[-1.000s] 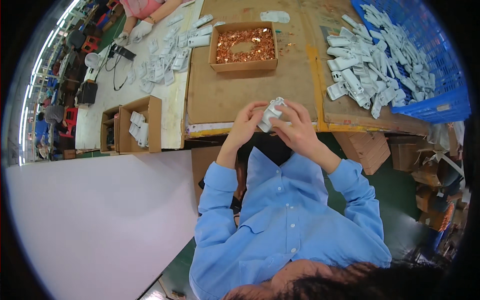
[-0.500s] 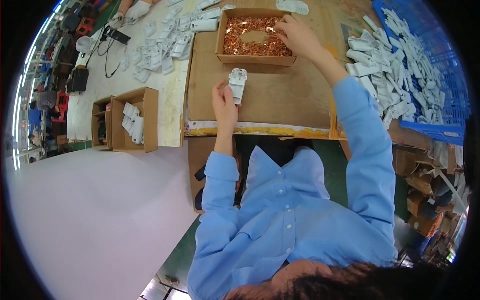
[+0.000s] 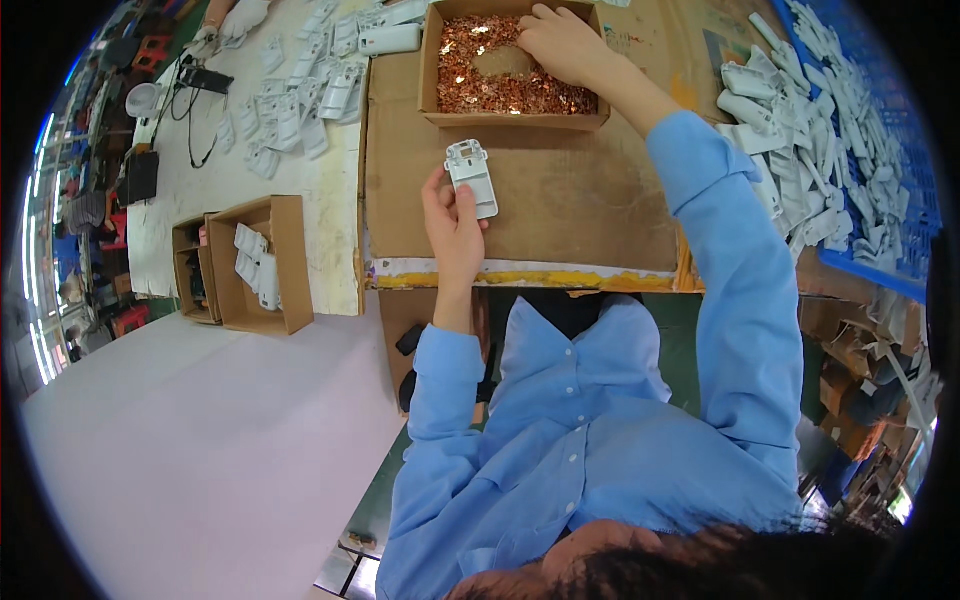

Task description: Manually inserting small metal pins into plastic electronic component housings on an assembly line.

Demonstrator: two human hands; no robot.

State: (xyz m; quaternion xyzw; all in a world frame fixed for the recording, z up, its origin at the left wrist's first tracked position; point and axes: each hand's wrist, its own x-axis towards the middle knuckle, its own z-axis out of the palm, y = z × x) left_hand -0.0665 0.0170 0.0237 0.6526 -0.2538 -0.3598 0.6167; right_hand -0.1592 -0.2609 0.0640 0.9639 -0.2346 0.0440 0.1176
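My left hand (image 3: 455,222) is closed around a white plastic housing (image 3: 481,187), thumb on its lower part, with the notched end pointing away from me. It is held above the cardboard-covered bench, just in front of a shallow cardboard box (image 3: 520,119). Small copper-coloured metal pieces (image 3: 480,95) fill that box, around a bare patch in the middle. Over the far right part of the box, my right hand (image 3: 562,45) reaches in with bent fingers drawn together at the pieces. Whatever lies between its fingertips is too small to make out.
Many white plastic parts (image 3: 285,110) lie on the bench at left. Two small cardboard boxes stand nearer, one holding white housings (image 3: 258,266). At right, more white parts (image 3: 775,130) pile beside a blue crate (image 3: 880,265). Another person's gloved hand (image 3: 243,18) shows far left.
The housing in my left hand has tilted a little, its far end now leaning left. My right hand stays at the copper-coloured pieces, its fingers bent more closely together. The whole view has shifted slightly.
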